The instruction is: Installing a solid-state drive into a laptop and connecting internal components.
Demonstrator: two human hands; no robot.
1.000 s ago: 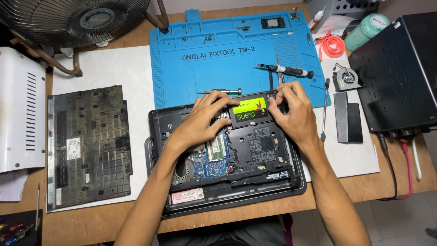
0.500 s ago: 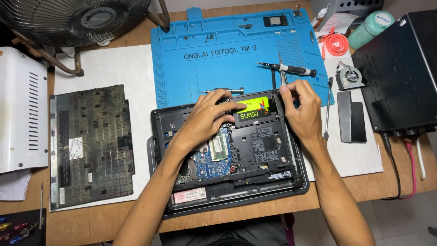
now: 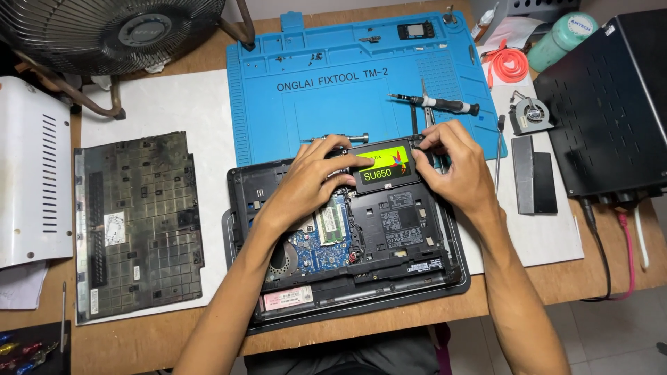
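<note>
Drive: flat black solid-state drive point(image 3: 383, 167) with a yellow-green label, at the far end of the opened laptop point(image 3: 347, 243), tilted a little over its bay.
Left hand: left hand point(image 3: 313, 177) at the drive's left edge, fingers curled and closed on that edge.
Right hand: right hand point(image 3: 455, 163) at the drive's right edge, fingertips pinching the far right corner.
Drive against grip: held between both hands, label side up, palms well clear of the label.
Laptop: underside up, cover off, blue circuit board point(image 3: 316, 250) and memory stick exposed near the left wrist.
Mat: blue work mat point(image 3: 333, 104) just beyond the laptop, screwdriver point(image 3: 438, 104) lying on it near the right hand.
Left of laptop: removed black bottom cover point(image 3: 139, 222) on a white sheet.
Right: small cooling fan point(image 3: 530, 114) and black box point(image 3: 611, 104).
</note>
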